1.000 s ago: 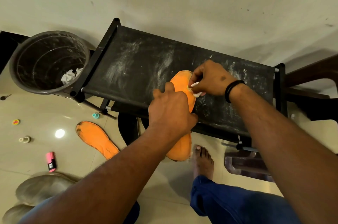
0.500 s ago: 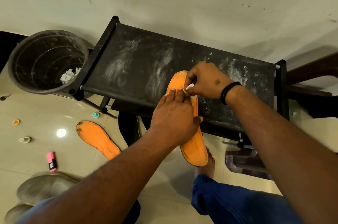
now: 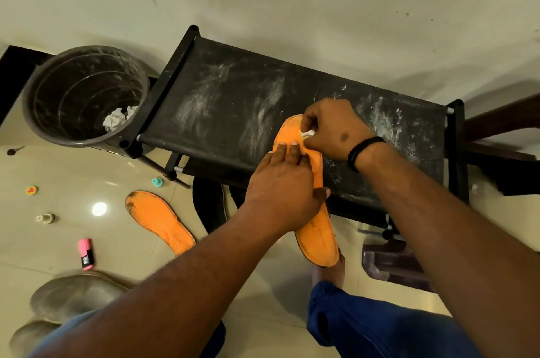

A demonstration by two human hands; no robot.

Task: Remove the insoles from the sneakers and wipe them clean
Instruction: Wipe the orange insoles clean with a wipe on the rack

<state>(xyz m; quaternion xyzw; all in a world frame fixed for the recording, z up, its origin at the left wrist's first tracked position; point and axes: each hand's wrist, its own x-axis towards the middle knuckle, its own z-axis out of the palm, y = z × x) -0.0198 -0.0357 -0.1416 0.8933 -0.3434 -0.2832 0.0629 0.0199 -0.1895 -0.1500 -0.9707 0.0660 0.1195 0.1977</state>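
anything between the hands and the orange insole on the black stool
Nothing visible does. The left hand presses flat on the orange foam insole, and the right hand pinches a small white wipe against its toe end.

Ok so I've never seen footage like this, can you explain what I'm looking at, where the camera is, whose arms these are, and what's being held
There is no machine here: a person wears a camera on the head, looking down at their own two arms. The left hand presses straight fingers flat on an orange insole, pinning it across the edge of a dusty black bench. The right hand, with a black wristband, pinches a small white wipe against the insole's toe end. A second orange insole lies on the tiled floor, near a pink marker and some small caps. Left of the bench stands a dark bin with crumpled paper inside. The person's bare foot shows under the insole's heel.
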